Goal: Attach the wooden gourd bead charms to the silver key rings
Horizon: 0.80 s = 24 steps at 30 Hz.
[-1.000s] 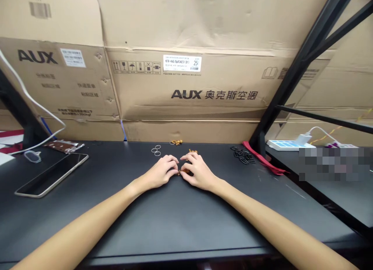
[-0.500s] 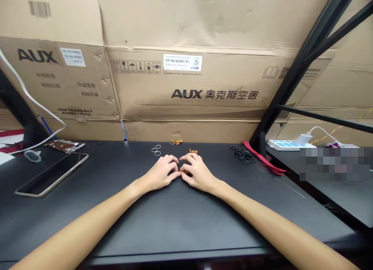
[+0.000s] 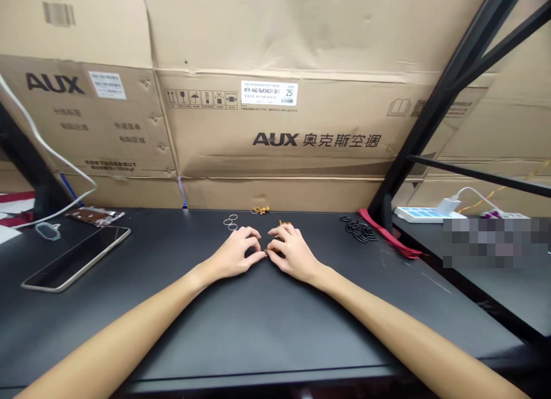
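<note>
My left hand (image 3: 236,254) and my right hand (image 3: 297,255) meet near the middle of the black table. Between their fingertips is a small golden-orange piece (image 3: 266,253), mostly covered, its exact kind too small to make out. Both hands are curled in a pinch at it. More golden-orange pieces (image 3: 284,223) lie just beyond the right fingers, partly hidden by them. Several thin silver rings (image 3: 233,219) lie behind the left hand. Farther back, against the cardboard, rests a golden-orange beaded charm (image 3: 260,210) with what looks like a ring.
A phone (image 3: 77,258) lies on the left, near a brown packet (image 3: 94,215) and a white cable (image 3: 51,149). To the right are a pile of black rings (image 3: 360,229), a red strap (image 3: 390,238) and a power strip (image 3: 426,214). Cardboard (image 3: 275,186) stands behind the black table (image 3: 262,330).
The fingers of both hands have spread slightly apart at the top, widening the gap between them. The thumbs stay close together at the small golden-orange piece.
</note>
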Each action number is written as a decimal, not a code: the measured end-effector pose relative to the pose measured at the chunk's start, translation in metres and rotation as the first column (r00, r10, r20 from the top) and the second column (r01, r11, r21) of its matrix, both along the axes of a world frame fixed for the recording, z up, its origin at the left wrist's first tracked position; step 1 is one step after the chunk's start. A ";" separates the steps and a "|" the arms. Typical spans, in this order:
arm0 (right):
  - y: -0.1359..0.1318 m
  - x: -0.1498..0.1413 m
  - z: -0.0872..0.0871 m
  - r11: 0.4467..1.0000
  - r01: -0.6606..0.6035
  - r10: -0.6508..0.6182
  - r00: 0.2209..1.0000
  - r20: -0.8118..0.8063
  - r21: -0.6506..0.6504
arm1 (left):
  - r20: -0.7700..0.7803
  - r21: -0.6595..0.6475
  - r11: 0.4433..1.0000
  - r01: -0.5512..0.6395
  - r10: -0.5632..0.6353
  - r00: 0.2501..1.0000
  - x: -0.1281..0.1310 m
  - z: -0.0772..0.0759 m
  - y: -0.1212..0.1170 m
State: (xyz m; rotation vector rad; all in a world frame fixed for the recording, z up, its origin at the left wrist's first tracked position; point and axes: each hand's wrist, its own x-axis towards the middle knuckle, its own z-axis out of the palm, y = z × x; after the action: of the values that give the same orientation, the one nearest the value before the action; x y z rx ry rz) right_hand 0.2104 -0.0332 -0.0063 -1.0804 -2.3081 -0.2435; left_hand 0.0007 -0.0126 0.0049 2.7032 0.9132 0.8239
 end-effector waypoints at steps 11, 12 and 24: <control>-0.003 -0.002 0.001 0.996 -0.087 0.087 0.996 -0.017 0.021 | -0.096 0.070 0.997 0.036 -0.029 0.995 0.003 0.004 -0.010; -0.003 -0.002 0.002 0.996 -0.088 0.089 0.996 -0.020 0.018 | -0.099 0.073 0.997 0.034 -0.026 0.995 0.003 0.004 -0.010; 0.004 0.004 -0.001 1.000 0.010 -0.011 1.000 -0.026 -0.012 | -0.088 0.072 0.996 0.062 -0.055 0.995 0.000 0.002 -0.002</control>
State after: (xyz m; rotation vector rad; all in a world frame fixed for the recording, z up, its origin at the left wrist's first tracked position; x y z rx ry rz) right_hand 0.2144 -0.0297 -0.0070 -1.0954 -2.2844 -0.2190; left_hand 0.0002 -0.0151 0.0066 2.8348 0.8319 0.7499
